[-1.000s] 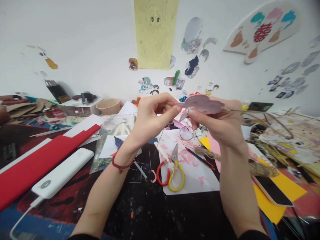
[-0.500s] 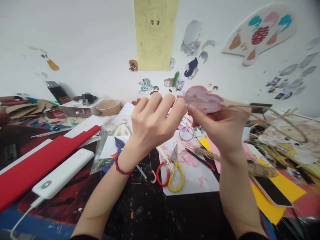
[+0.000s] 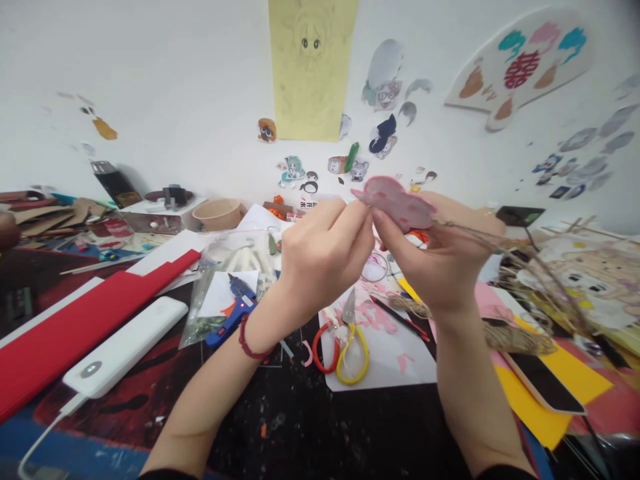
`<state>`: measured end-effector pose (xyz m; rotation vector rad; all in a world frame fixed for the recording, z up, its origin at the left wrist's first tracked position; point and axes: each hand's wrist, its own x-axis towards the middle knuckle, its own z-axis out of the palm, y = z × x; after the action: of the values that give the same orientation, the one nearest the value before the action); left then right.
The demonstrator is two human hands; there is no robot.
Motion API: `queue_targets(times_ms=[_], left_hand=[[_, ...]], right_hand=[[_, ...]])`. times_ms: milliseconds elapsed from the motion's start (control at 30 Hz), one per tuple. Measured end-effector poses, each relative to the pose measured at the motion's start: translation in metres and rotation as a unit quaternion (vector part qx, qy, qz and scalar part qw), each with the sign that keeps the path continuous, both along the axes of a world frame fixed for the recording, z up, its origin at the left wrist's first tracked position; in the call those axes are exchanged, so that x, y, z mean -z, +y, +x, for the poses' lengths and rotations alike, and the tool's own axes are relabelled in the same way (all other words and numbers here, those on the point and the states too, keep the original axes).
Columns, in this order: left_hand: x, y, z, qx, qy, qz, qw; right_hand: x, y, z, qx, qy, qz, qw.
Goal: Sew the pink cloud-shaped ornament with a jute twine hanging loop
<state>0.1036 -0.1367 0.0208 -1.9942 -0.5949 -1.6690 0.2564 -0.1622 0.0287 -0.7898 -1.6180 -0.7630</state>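
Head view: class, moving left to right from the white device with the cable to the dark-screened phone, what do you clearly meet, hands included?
White device with the cable → blue glue gun → left hand → right hand → dark-screened phone.

I see the left hand (image 3: 327,250) rolled since a second ago, its back now toward me and its fingers curled further right. The pink cut-out (image 3: 397,203) has tipped, sloping down rightward, and its twine (image 3: 467,232) trails lower. My left wrist has uncovered more of the blue glue gun (image 3: 231,321).
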Motion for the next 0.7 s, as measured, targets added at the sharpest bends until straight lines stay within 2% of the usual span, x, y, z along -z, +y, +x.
queue_targets(times_ms=[100, 233, 300, 367, 433, 500, 633, 700], left_hand=[[0.000, -0.007, 0.003, 0.090, -0.048, -0.105, 0.989], [-0.003, -0.014, 0.003, 0.200, -0.113, -0.244, 0.942], [-0.005, -0.014, 0.002, 0.237, -0.137, -0.281, 0.920], [-0.006, -0.012, 0.002, 0.251, -0.151, -0.287, 0.912], [-0.004, -0.008, 0.002, 0.240, -0.151, -0.271, 0.920], [0.000, -0.001, 0.003, 0.202, -0.139, -0.237, 0.940], [0.015, 0.019, 0.008, 0.069, -0.080, -0.131, 0.986], [0.023, 0.029, 0.011, 0.008, -0.049, -0.064, 0.997]], right_hand=[[-0.001, -0.003, -0.005, 0.008, -0.001, -0.006, 1.000], [-0.002, -0.003, -0.010, 0.000, -0.005, 0.005, 1.000], [-0.003, -0.004, -0.010, -0.030, -0.014, -0.002, 0.999], [-0.006, -0.005, -0.009, -0.049, -0.033, -0.029, 0.998], [-0.008, -0.008, -0.007, -0.050, -0.052, -0.073, 0.995], [-0.008, -0.012, -0.005, -0.040, -0.061, -0.122, 0.990], [-0.002, -0.016, -0.009, 0.043, -0.060, -0.181, 0.981], [0.004, -0.013, -0.014, 0.054, -0.055, -0.207, 0.975]])
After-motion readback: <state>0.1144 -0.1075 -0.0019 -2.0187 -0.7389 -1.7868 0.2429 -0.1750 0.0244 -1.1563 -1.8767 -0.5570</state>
